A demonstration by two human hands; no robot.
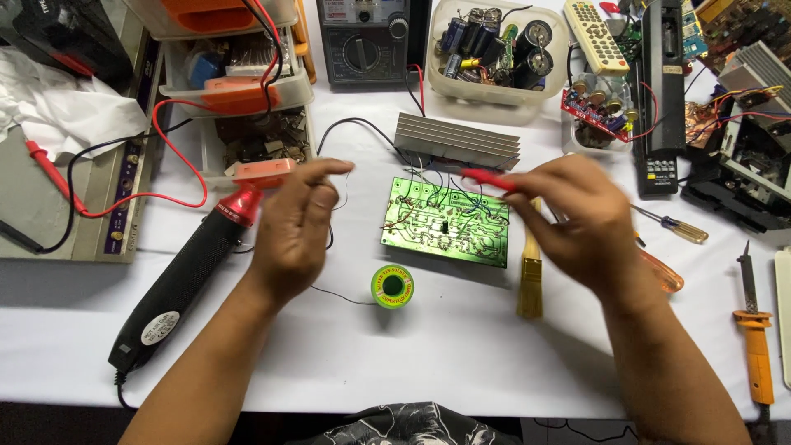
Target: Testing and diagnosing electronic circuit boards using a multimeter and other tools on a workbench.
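A green circuit board (445,222) lies solder side up on the white table, joined to a ribbed metal heatsink (456,140) behind it. My right hand (577,218) pinches a red test probe (486,178) whose tip points left over the board's upper edge. My left hand (297,222) hovers left of the board, its fingers pinched on a thin black wire or probe (344,194) that is hard to make out. A small spool of solder (392,286) sits in front of the board.
A black and red hot-air gun (185,276) lies at left. A brush (530,280), screwdrivers (671,227) and an orange soldering iron (756,338) lie at right. A multimeter (367,41), a tub of capacitors (494,49), a remote (595,35) and parts trays (239,82) line the back.
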